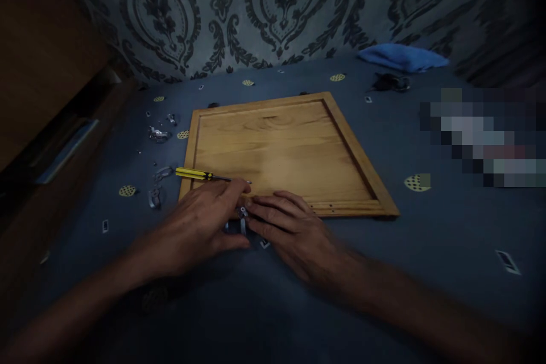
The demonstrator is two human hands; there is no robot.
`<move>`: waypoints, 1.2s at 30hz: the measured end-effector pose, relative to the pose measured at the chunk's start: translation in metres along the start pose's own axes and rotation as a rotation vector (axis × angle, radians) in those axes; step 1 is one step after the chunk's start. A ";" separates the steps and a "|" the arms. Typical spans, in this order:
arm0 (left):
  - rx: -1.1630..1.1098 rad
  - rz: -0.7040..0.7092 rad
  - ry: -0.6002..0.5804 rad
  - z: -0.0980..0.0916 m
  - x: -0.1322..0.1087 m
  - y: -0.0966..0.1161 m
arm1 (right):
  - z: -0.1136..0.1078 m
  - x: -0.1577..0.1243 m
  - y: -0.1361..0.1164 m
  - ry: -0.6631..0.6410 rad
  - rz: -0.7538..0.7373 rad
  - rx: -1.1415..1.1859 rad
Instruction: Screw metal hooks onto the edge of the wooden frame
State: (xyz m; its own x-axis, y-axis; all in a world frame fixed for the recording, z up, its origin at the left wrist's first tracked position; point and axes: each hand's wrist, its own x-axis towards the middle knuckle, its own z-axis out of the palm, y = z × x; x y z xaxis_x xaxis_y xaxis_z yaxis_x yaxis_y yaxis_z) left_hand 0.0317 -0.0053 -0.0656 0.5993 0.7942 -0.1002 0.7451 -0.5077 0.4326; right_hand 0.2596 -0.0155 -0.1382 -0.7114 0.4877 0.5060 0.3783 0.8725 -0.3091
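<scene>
Metal hinge [242, 218] sat at near edge of wooden panel [281, 148], long axis toward person; left hand [198, 227] fingers pinched it from left; right hand [290, 227] fingers lay flat, released, tips touching it; yellow screwdriver [198, 174] just beyond left hand, shaft pointing right.

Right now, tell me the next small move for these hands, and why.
Probably hold the metal fitting against the wooden panel with the right hand and let the left hand take the yellow screwdriver: both hands meet on the fitting at the panel's near edge, and the screwdriver lies by the left fingers.
</scene>
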 end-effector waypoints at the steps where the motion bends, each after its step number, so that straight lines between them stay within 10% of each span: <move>1: -0.008 -0.007 0.000 0.000 0.000 0.000 | 0.000 0.000 0.000 0.008 0.003 -0.002; 21: -0.014 -0.022 -0.006 -0.003 -0.001 -0.002 | 0.002 -0.003 -0.002 -0.020 0.021 -0.036; 27: 0.119 -0.001 0.158 -0.038 -0.001 -0.034 | 0.000 -0.003 -0.002 -0.038 0.022 -0.043; 36: 0.290 -0.054 0.017 -0.038 0.001 -0.076 | 0.002 -0.005 -0.003 -0.033 0.047 -0.044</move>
State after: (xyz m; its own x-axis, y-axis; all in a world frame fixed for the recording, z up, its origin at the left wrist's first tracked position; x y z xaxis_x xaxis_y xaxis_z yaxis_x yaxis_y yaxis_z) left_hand -0.0357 0.0466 -0.0644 0.5536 0.8268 -0.0998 0.8297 -0.5371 0.1522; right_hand 0.2610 -0.0210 -0.1415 -0.7111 0.5273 0.4651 0.4367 0.8496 -0.2957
